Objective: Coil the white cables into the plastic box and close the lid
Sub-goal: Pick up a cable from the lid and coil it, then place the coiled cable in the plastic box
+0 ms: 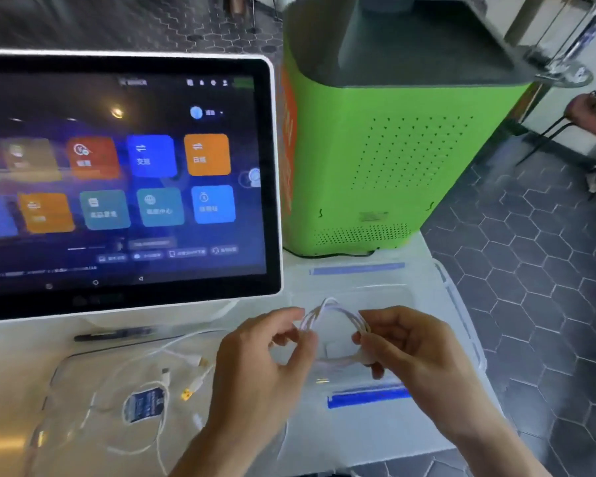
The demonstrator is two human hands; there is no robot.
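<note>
Both hands are raised over the white counter (375, 438), close together and holding one coiled white cable (331, 309) between them. The left hand (258, 366) pinches the left side of the coil with curled fingers and thumb; the right hand (413, 352) grips the right side, fingers curled round the gathered strands. The coil forms a loop that arches upward between the two hands. Directly beneath and beyond the hands lies the clear plastic box (461, 325), open, with a blue strip along its near edge (365, 397) and a paler blue strip along its far edge (356, 269); the coil hangs above it, and contact with the box cannot be told. Left of the left hand, a clear lid or tray (54, 380) lies flat on the counter with loose white cables (152, 438) spread over it, along with a blue label (144, 404) and a small yellow connector (186, 394). Beyond the left hand stands a touchscreen terminal (124, 180) showing coloured tiles, with a dark pen (112, 333) lying at its base. Beyond the right hand stands a green perforated machine (386, 160).
</note>
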